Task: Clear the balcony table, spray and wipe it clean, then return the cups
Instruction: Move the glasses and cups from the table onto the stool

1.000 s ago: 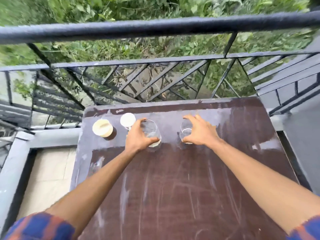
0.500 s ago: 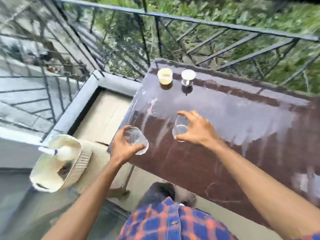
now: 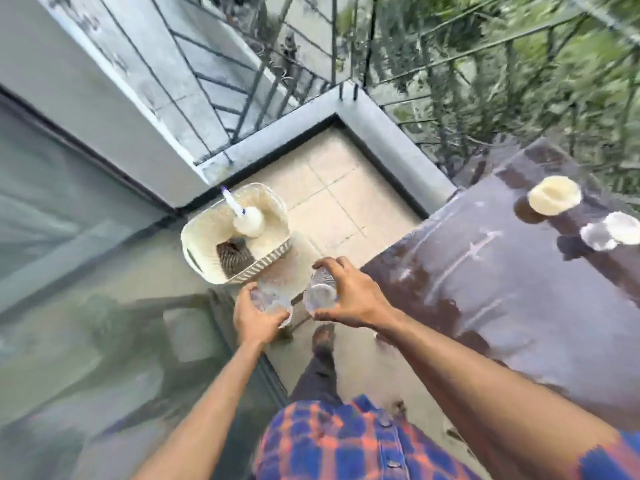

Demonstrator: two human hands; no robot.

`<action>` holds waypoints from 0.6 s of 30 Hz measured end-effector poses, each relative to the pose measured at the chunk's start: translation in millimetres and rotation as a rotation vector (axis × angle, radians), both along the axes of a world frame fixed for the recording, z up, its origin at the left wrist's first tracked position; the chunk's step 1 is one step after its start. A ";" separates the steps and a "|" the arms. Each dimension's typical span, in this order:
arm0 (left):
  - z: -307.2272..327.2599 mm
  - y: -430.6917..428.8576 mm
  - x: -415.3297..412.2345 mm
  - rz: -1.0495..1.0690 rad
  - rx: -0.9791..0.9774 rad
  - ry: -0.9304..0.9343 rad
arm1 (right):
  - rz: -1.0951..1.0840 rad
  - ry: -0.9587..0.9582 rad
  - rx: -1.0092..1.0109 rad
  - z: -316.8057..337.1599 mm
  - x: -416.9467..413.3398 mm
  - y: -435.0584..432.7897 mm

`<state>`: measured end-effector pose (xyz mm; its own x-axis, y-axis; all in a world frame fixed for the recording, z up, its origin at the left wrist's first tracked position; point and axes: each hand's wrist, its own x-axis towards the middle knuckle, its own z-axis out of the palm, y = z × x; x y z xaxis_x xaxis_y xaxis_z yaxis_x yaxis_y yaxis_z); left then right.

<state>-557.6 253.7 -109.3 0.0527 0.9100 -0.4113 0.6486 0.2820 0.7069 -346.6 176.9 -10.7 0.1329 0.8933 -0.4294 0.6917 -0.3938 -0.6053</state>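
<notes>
My left hand (image 3: pixel 254 315) grips a clear glass cup (image 3: pixel 272 297), and my right hand (image 3: pixel 353 296) grips a second clear glass cup (image 3: pixel 320 292). Both cups hang side by side in the air off the table's left edge, just in front of a white basket (image 3: pixel 197 237). The dark brown table (image 3: pixel 519 306) lies to the right, streaked and dusty. On its far side stand a cream cup (image 3: pixel 554 195) and a white cup (image 3: pixel 611 232).
The white basket sits on a low surface and holds a white spray bottle (image 3: pixel 246 218) and a dark patterned cloth (image 3: pixel 233 254). A glass door (image 3: pixel 69 254) is on the left. Metal railing (image 3: pixel 311 64) and a grey kerb (image 3: pixel 391 140) bound the tiled floor (image 3: pixel 332 202).
Both hands have lifted the two glass cups off the table and carried them left, past the table edge towards the basket. My view has swung left and down.
</notes>
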 end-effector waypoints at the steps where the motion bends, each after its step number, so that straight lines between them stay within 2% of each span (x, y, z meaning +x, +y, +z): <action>1: -7.0 5.9 -8.6 0.035 -0.021 0.017 | 0.018 0.010 -0.020 -13.6 -8.6 16.9; 11: -95.6 44.8 -52.0 0.167 -0.121 0.135 | 0.015 -0.046 -0.183 -153.3 -54.5 103.8; 18: -142.3 50.0 -48.9 0.222 -0.078 0.135 | 0.161 -0.076 -0.187 -213.4 -77.3 127.8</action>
